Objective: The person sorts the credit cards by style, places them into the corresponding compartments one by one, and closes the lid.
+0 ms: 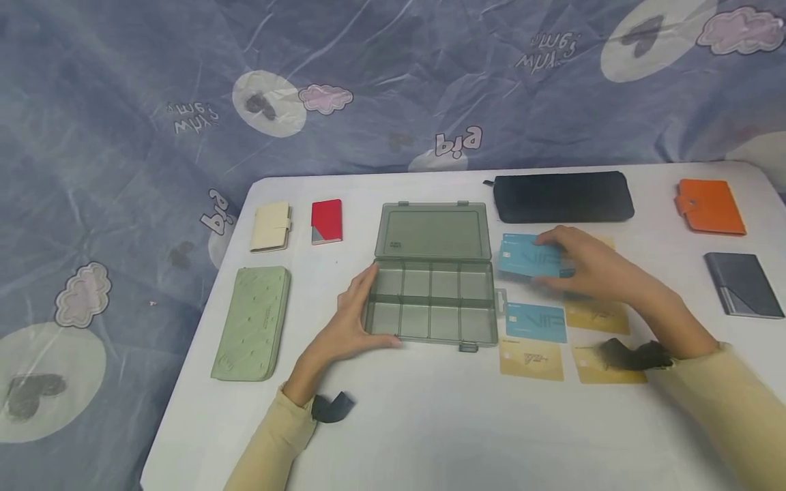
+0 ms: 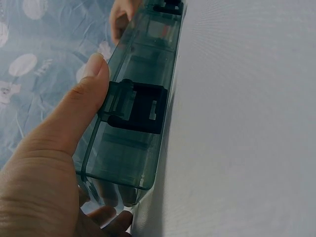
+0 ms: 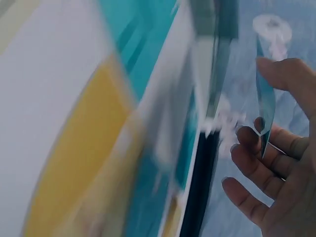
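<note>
A clear grey-green compartment box (image 1: 430,303) lies with its lid (image 1: 432,232) folded back. My left hand (image 1: 350,320) holds its front left corner, the thumb (image 2: 94,74) along the front wall and the other fingers at the left side. To the right of the box my right hand (image 1: 583,262) pinches a blue card (image 1: 528,256) by its right part. In the right wrist view this card (image 3: 265,96) appears edge-on between thumb and fingers. Another blue card (image 1: 536,322) and several gold cards (image 1: 531,359) lie below that hand, one partly hidden by it.
A black pouch (image 1: 561,198) lies behind the cards. An orange wallet (image 1: 712,206) and a dark card holder (image 1: 744,285) are at the right. On the left are a green wallet (image 1: 252,324), a cream wallet (image 1: 270,227) and a red card holder (image 1: 327,221).
</note>
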`<state>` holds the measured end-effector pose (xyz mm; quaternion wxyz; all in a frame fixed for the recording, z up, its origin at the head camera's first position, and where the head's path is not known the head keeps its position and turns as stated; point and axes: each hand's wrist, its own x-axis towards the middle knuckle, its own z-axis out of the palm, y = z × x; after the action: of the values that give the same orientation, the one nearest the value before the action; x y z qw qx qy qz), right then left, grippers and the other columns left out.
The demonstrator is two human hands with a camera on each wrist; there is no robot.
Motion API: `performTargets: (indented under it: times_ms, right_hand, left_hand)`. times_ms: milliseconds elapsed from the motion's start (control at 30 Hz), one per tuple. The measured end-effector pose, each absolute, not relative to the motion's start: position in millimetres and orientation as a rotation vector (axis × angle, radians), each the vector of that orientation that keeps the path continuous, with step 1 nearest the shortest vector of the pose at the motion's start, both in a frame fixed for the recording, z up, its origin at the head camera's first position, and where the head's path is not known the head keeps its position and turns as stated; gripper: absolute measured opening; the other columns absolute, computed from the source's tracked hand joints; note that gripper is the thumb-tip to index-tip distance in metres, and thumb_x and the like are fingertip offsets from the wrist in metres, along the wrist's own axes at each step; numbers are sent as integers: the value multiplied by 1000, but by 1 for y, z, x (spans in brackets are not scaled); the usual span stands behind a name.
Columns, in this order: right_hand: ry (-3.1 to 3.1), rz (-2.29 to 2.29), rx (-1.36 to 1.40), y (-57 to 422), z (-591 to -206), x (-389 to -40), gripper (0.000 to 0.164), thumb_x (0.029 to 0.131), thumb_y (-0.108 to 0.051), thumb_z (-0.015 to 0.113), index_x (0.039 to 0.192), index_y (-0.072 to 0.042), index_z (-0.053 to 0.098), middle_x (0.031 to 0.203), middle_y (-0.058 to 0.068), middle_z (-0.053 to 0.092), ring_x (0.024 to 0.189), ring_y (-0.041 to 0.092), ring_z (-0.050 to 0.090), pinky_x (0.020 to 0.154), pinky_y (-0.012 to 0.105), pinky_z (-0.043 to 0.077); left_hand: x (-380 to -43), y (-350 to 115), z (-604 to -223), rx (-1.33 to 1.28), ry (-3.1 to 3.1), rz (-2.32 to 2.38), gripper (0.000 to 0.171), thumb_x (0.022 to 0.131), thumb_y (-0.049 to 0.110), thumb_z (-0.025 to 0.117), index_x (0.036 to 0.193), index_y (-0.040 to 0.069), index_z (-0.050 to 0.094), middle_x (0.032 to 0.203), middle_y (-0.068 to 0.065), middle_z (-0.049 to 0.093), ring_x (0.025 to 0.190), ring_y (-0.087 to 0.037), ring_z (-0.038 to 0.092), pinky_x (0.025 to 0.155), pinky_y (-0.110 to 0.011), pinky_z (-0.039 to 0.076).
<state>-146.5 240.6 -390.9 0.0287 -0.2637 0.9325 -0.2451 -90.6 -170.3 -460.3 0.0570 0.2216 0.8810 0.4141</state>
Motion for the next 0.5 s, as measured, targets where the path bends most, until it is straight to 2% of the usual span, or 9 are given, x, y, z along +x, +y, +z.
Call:
performTargets:
  times_ms: [200, 333, 500]
  right_hand:
    - [2740, -827, -949, 193, -389, -148, 55, 70, -37, 80, 114, -13, 58, 111, -3, 57, 107, 16, 48, 96, 43, 37]
    - [2696, -832, -1082, 169, -397, -151, 55, 72, -44, 77, 114, -13, 59, 114, -2, 55, 110, 19, 46, 100, 46, 33]
    - [2748, -767, -1164, 159, -407, -152, 58, 71, -49, 76, 113, -13, 60, 115, -1, 53, 110, 21, 47, 95, 46, 35]
  left_hand:
    - [-90, -173, -463, 636, 2659, 1266, 125, 58, 54, 82, 151, 23, 4, 154, 8, 8, 140, -11, 14, 106, -54, 15]
    - [-91, -173, -464, 629, 2661, 1261, 124, 59, 53, 82, 151, 23, 4, 154, 9, 8, 140, -12, 14, 105, -54, 16]
    - [-92, -171, -463, 635, 2673, 1248, 125, 58, 55, 82, 151, 23, 4, 154, 8, 9, 140, -13, 14, 105, -54, 16]
